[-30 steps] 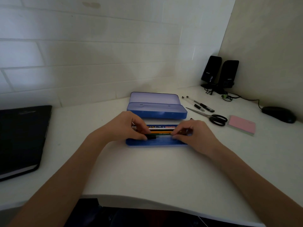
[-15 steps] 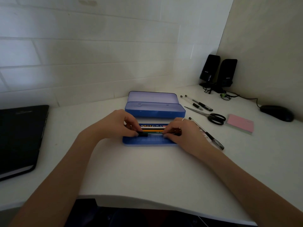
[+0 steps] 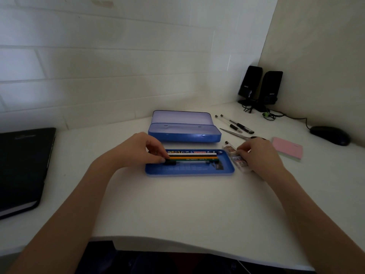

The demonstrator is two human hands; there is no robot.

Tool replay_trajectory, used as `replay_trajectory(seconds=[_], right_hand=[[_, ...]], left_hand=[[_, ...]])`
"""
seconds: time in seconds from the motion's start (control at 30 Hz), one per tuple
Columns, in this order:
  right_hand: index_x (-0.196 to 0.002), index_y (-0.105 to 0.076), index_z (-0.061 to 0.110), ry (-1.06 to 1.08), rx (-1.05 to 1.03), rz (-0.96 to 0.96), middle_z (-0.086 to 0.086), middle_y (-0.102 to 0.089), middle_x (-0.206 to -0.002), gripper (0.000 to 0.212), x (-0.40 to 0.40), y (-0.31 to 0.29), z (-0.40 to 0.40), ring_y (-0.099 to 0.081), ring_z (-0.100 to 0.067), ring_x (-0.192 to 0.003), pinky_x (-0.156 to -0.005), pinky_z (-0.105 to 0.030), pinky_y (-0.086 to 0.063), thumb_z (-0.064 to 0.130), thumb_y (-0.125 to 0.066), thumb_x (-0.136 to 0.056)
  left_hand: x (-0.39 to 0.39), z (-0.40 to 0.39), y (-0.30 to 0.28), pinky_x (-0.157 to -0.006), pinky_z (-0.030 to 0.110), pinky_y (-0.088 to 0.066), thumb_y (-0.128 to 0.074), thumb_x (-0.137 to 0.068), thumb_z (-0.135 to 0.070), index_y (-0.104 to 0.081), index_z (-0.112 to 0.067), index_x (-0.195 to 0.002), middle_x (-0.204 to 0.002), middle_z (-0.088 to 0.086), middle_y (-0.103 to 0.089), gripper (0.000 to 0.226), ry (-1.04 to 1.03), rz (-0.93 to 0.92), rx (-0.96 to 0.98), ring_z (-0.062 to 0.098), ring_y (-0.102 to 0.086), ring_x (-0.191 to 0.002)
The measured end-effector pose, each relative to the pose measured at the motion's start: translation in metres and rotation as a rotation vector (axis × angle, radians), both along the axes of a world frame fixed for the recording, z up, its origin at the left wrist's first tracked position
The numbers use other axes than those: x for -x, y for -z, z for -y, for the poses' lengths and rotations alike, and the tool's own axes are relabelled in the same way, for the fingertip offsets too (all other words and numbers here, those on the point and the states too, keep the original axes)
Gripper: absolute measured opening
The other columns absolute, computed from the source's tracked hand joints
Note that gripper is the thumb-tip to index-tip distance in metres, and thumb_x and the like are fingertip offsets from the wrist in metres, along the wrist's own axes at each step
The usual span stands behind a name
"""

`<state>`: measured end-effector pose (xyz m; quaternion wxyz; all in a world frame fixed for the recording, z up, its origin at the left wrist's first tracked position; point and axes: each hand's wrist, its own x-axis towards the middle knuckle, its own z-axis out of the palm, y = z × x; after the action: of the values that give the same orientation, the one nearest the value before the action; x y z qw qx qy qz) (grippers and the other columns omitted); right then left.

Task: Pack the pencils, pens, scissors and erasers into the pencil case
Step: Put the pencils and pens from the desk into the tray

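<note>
A shallow blue tray of the pencil case [image 3: 189, 171] lies mid-desk with several pencils [image 3: 194, 156] side by side in it. Behind it lies the open blue case body [image 3: 183, 134] with its lid [image 3: 180, 117] folded back. My left hand [image 3: 141, 151] pinches the black left end of a pen [image 3: 170, 162] lying in front of the pencils. My right hand [image 3: 256, 156] is just right of the tray, fingers curled on a clear pack of red-and-white erasers [image 3: 236, 160]. Two pens [image 3: 236, 125] and scissors [image 3: 235, 133] lie behind it, the scissor handles mostly hidden.
A pink notepad [image 3: 288, 149] and a black mouse [image 3: 329, 135] sit to the right, with two black speakers [image 3: 258, 88] and cables in the far corner. A black folder [image 3: 21, 169] covers the desk's left end. The desk's curved front edge is close below my arms.
My right hand has let go of the pen's right end and moved right, out of the tray, onto the clear pack. My left hand stays at the pen's left end.
</note>
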<state>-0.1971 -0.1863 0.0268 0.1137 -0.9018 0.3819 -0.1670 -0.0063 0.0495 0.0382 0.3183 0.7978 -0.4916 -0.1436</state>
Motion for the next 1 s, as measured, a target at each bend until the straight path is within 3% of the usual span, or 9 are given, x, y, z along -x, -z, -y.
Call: replay_trajectory(seconds=[0.27,0.37,0.43,0.57,0.7,0.77,0.83,1.0], right_hand=[[-0.089,-0.074,0.005,0.044,-0.071,-0.004,-0.015,-0.072,-0.092,0.020,-0.001,0.000,0.004,-0.066,-0.028,-0.082,-0.076,-0.038,-0.056,0.003,-0.055,-0.082],[-0.102,-0.071,0.013,0.055,-0.095,-0.033,-0.009,-0.069,-0.103,0.024,0.001,0.001,0.006,-0.063,-0.024,-0.091,-0.079,-0.035,-0.053,0.006,-0.062,-0.081],[-0.101,-0.070,0.018,0.070,-0.109,-0.018,-0.007,-0.066,-0.105,0.025,0.001,0.001,0.005,-0.062,-0.023,-0.091,-0.079,-0.036,-0.054,0.008,-0.063,-0.080],[-0.103,-0.067,0.020,0.065,-0.069,0.020,-0.005,-0.065,-0.105,0.025,0.001,0.003,0.001,-0.061,-0.020,-0.087,-0.077,-0.038,-0.055,0.009,-0.060,-0.081],[-0.106,-0.063,0.017,-0.117,-0.039,0.274,0.001,-0.062,-0.094,0.022,-0.003,-0.005,-0.010,-0.052,-0.005,-0.071,-0.059,-0.014,-0.040,0.009,-0.059,-0.086],[-0.103,-0.063,0.020,-0.237,-0.079,0.394,0.007,-0.059,-0.086,0.022,-0.005,-0.010,-0.021,-0.052,-0.002,-0.069,-0.056,-0.010,-0.039,0.007,-0.059,-0.086],[-0.103,-0.065,0.021,-0.363,-0.099,0.423,0.010,-0.059,-0.087,0.025,-0.008,-0.009,-0.031,-0.054,-0.001,-0.073,-0.061,-0.007,-0.044,0.005,-0.060,-0.085],[-0.106,-0.068,0.021,-0.660,-0.080,0.384,0.007,-0.058,-0.090,0.032,-0.016,-0.001,-0.055,-0.054,0.006,-0.079,-0.067,-0.003,-0.040,-0.001,-0.057,-0.086]], left_hand=[[-0.003,0.001,0.003,-0.056,0.005,-0.039,-0.073,-0.077,-0.013,-0.077,-0.024,-0.080,-0.073,-0.008,-0.069,0.013,-0.052,0.001,0.085,-0.006,-0.056,-0.061],[-0.005,0.000,0.003,-0.057,0.007,-0.039,-0.074,-0.075,-0.013,-0.077,-0.028,-0.076,-0.071,-0.009,-0.070,0.015,-0.046,-0.002,0.097,-0.003,-0.058,-0.063],[-0.005,0.001,0.004,-0.056,0.007,-0.039,-0.074,-0.075,-0.012,-0.077,-0.027,-0.077,-0.068,-0.013,-0.069,0.015,-0.041,0.004,0.096,-0.004,-0.057,-0.061],[-0.005,0.002,0.004,-0.059,0.009,-0.041,-0.072,-0.077,-0.013,-0.077,-0.026,-0.077,-0.074,-0.005,-0.072,0.014,-0.074,-0.019,0.129,-0.002,-0.057,-0.063],[0.000,0.002,-0.001,-0.063,0.008,-0.047,-0.070,-0.080,-0.010,-0.076,-0.022,-0.081,-0.068,-0.006,-0.072,0.013,-0.094,-0.161,0.214,0.001,-0.061,-0.059],[0.004,0.003,-0.005,-0.067,0.015,-0.052,-0.069,-0.081,-0.012,-0.075,-0.023,-0.085,-0.078,-0.001,-0.074,0.013,-0.090,-0.264,0.293,0.005,-0.064,-0.064],[0.008,0.004,-0.008,-0.068,0.019,-0.054,-0.068,-0.081,-0.014,-0.073,-0.027,-0.091,-0.088,0.002,-0.074,0.017,-0.086,-0.311,0.347,0.009,-0.067,-0.071],[0.015,0.006,-0.007,-0.072,0.024,-0.057,-0.068,-0.080,-0.007,-0.072,-0.029,-0.095,-0.100,-0.001,-0.074,0.028,0.008,-0.443,0.316,0.017,-0.070,-0.086]])
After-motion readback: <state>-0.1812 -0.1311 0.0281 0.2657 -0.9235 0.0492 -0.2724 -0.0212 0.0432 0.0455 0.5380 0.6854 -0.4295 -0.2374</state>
